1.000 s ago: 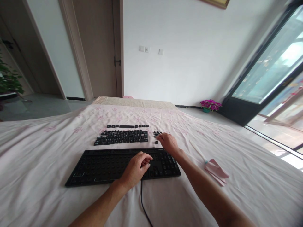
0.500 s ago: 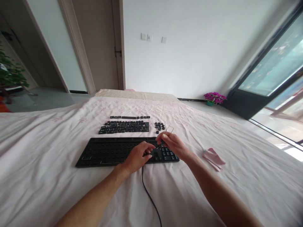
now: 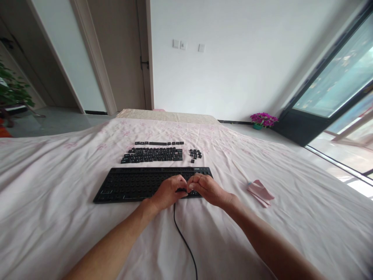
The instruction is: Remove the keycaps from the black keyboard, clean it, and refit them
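Note:
A black keyboard (image 3: 131, 184) lies on the pink-flowered sheet (image 3: 58, 202), most of its keys stripped off. My left hand (image 3: 167, 192) rests on its right part with the fingers curled in. Touching it, my right hand (image 3: 206, 189) is closed over the number-pad end; the wire keycap puller it held a moment ago is hidden under the fingers. Behind the keyboard the removed keycaps (image 3: 153, 154) are laid out in rows, with a small separate group of keycaps (image 3: 195, 153) to their right.
The keyboard's black cable (image 3: 182, 237) runs toward me between my arms. A folded pink cloth (image 3: 259, 190) with a thin stick lies right of the keyboard. A pot of purple flowers (image 3: 262, 118) stands by the glass door, far right.
My right hand came back from the small keycap group with the wire puller and dropped onto the number-pad end beside my left hand. The view tilted down slightly.

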Tool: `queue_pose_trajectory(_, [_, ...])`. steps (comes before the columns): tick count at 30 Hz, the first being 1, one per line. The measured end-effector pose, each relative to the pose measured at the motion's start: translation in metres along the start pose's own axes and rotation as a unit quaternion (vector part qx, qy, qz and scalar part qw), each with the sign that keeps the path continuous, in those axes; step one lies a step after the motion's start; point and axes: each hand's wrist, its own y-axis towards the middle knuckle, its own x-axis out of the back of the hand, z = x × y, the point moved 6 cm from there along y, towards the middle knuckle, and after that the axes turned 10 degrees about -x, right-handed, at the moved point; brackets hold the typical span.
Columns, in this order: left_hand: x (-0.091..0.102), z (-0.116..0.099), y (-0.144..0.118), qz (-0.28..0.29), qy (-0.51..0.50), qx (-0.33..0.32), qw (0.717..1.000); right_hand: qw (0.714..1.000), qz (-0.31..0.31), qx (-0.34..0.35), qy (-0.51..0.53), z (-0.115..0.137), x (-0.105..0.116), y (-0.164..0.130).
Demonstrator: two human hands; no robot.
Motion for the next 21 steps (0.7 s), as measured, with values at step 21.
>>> queue_pose_trajectory(21, [-0.008,0.009,0.009,0.031,0.016,0.057,0.998,0.997,-0.031,0.026,0.073,-0.009,-0.003,0.006])
